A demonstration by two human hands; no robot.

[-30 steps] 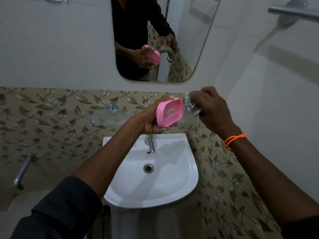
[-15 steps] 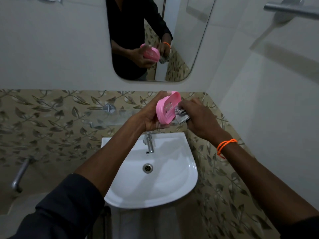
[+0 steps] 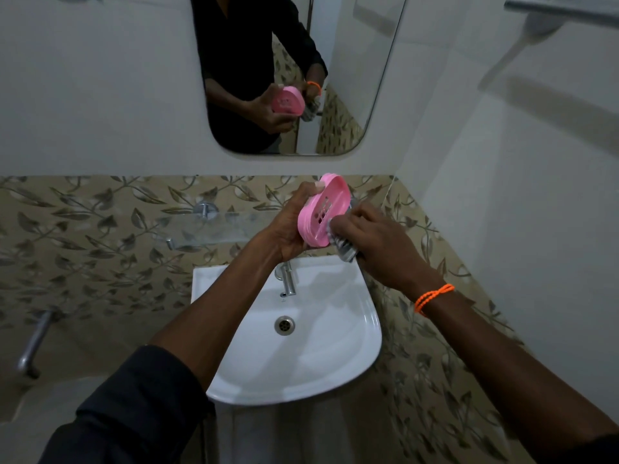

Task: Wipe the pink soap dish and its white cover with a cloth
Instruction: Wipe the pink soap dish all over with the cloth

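My left hand [image 3: 288, 226] grips the pink soap dish [image 3: 320, 205] above the sink, tilted on edge so that its slotted inner face points right. My right hand [image 3: 375, 241] holds a bunched grey striped cloth [image 3: 343, 247] and presses it against the lower part of that inner face. The mirror [image 3: 291, 75] shows the dish's back. No white cover is in view.
A white wash basin [image 3: 335, 356] with a chrome tap [image 3: 287, 279] lies below my hands. A glass shelf [image 3: 207, 227] is fixed to the leaf-patterned tiles at left. A white wall stands close at right, with a chrome rail [image 3: 562, 10] at the top right.
My left hand turned the dish so its slotted inside faces right. My right hand came in from the right and brought the cloth onto the dish.
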